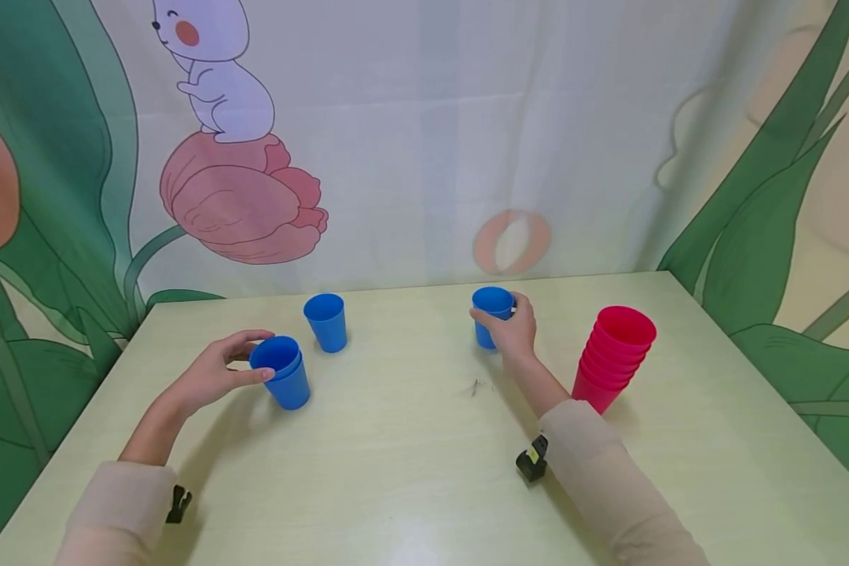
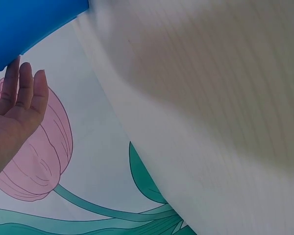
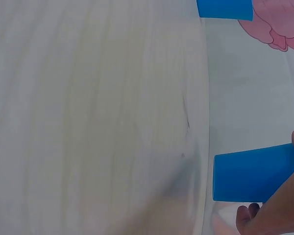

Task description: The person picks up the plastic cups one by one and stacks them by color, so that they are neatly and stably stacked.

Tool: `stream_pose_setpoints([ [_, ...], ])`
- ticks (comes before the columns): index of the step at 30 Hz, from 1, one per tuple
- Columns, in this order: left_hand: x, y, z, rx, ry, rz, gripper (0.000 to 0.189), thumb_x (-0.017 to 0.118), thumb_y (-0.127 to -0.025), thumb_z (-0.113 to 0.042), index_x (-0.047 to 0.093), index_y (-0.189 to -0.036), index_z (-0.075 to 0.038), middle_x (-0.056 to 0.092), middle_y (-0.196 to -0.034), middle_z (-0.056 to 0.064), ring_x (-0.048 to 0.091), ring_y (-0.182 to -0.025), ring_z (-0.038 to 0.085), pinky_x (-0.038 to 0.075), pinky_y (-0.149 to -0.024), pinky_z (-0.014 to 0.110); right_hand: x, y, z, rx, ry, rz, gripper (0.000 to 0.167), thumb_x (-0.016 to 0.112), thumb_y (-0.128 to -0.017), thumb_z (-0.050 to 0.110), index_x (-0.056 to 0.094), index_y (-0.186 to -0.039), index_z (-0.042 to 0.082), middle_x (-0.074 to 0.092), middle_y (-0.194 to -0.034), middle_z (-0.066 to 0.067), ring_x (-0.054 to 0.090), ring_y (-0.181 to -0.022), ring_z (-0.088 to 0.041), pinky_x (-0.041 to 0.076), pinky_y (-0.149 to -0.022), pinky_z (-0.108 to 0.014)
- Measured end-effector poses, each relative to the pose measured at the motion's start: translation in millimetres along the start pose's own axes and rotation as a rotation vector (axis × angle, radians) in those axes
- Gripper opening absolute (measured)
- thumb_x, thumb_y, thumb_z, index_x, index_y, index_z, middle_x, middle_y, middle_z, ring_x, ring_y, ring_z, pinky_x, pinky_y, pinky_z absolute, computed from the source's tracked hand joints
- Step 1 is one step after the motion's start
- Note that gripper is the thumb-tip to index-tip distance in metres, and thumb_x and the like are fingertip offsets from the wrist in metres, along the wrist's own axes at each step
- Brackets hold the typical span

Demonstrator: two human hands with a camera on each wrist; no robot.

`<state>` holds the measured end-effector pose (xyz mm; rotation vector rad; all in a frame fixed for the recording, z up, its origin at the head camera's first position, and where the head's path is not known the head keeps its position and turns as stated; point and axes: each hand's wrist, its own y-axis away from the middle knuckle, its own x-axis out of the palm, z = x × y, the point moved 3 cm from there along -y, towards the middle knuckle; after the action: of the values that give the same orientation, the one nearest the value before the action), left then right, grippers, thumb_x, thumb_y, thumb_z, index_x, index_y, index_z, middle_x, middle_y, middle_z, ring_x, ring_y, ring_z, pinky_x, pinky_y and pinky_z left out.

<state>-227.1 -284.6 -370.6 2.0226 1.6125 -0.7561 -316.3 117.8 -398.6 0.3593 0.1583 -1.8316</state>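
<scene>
My left hand holds two nested blue cups near the rim, thumb on the near side and fingers on the far side. In the left wrist view the blue cups cross the top corner, with fingers of that hand below. Farther right, my right hand grips a single blue cup between thumb and fingers. The right wrist view shows this cup with a narrow gap between its base and the tabletop. Another blue cup stands alone near the back edge.
A leaning-looking stack of several nested red cups stands right of my right forearm. The pale table ends at a curtain printed with flowers and an animal. A small black device sits at the right cuff.
</scene>
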Motion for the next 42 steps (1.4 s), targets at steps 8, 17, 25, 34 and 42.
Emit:
stream_pose_setpoints([
  [8, 0.2, 0.6, 0.4, 0.006, 0.002, -0.003, 0.068, 0.066, -0.083, -0.032, 0.035, -0.137, -0.003, 0.043, -0.129, 0.026, 0.042, -0.116, 0.042, 0.043, -0.087, 0.052, 4, 8.2, 7, -0.016, -0.044, 0.035, 0.077, 0.071, -0.078, 0.033, 0.029, -0.138, 0.012, 0.036, -0.139, -0.011, 0.033, -0.127, -0.031, 0.032, -0.099, -0.05],
  [17, 0.7, -0.2, 1.1, 0.009, 0.004, -0.001, 0.069, 0.066, -0.083, -0.034, 0.035, -0.137, -0.004, 0.044, -0.128, 0.025, 0.042, -0.115, 0.042, 0.044, -0.086, 0.051, 11, 21.5, 19, -0.036, -0.097, 0.094, 0.073, 0.071, -0.078, 0.033, 0.032, -0.136, 0.013, 0.037, -0.137, -0.011, 0.034, -0.125, -0.032, 0.033, -0.098, -0.051],
  [25, 0.3, -0.3, 1.3, 0.003, 0.003, -0.011, 0.07, 0.066, -0.082, -0.035, 0.036, -0.137, -0.004, 0.045, -0.128, 0.025, 0.043, -0.115, 0.041, 0.044, -0.086, 0.051, 24, 34.4, 34, -0.087, -0.103, 0.142, 0.071, 0.072, -0.078, 0.034, 0.035, -0.134, 0.012, 0.041, -0.133, -0.01, 0.037, -0.123, -0.03, 0.035, -0.097, -0.051],
  [34, 0.2, -0.8, 1.1, 0.001, 0.016, -0.009, 0.067, 0.066, -0.083, -0.032, 0.037, -0.136, -0.003, 0.044, -0.128, 0.026, 0.042, -0.115, 0.042, 0.044, -0.087, 0.051, 42, 48.0, 49, -0.127, -0.095, 0.229, 0.071, 0.073, -0.076, 0.035, 0.038, -0.133, 0.012, 0.045, -0.128, -0.01, 0.041, -0.117, -0.028, 0.039, -0.093, -0.049],
  [42, -0.5, -1.0, 2.3, -0.003, 0.029, 0.002, 0.065, 0.066, -0.084, -0.029, 0.037, -0.136, -0.002, 0.044, -0.128, 0.026, 0.041, -0.116, 0.043, 0.044, -0.086, 0.052, 59, 58.8, 61, -0.189, -0.035, 0.291, 0.071, 0.074, -0.075, 0.035, 0.039, -0.132, 0.012, 0.048, -0.126, -0.01, 0.044, -0.114, -0.029, 0.043, -0.089, -0.047],
])
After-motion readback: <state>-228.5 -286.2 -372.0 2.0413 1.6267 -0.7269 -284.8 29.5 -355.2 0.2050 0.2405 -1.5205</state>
